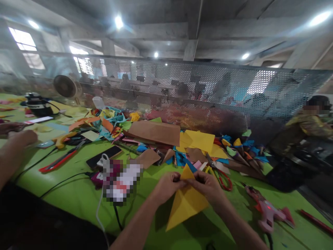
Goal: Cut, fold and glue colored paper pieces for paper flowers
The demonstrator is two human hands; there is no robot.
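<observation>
A folded sheet of yellow paper (187, 206) is held between my two hands above the green table. My left hand (168, 187) pinches it near the pointed top, from the left side. On the right, my right hand (210, 185) grips the same upper part, thumb across the front. The paper widens downward into a triangle, its lower left corner hanging free. Just behind my right hand lie scissors with red handles (224, 178). A pink glue gun (272, 210) rests farther to the right.
Brown paper (156, 132), yellow sheets (199, 139) and coloured scraps pile up along a perforated metal screen (166, 92). To the left are a phone (104, 156), a purple power strip (113, 170) with cords, and red pliers (62, 158). Another person's hand (23, 137) works at far left.
</observation>
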